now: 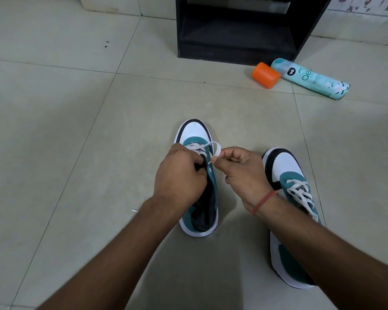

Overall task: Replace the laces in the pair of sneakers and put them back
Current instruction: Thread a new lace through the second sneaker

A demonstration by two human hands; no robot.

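A white, teal and black sneaker (194, 133) stands on the tiled floor in the middle of the view, toe pointing away. My left hand (179, 175) grips its tongue and upper near the eyelets. A white lace (215, 148) is threaded through the front eyelets and loops to the right, where my right hand (240, 168) pinches it between thumb and fingers. The second sneaker (287, 168), laced in white, stands to the right, partly hidden by my right forearm.
A teal spray can (311, 78) lies on the floor at the back right with an orange cap (266, 74) beside it. A black open cabinet (238, 27) stands behind them. Bare floor tiles spread to the left.
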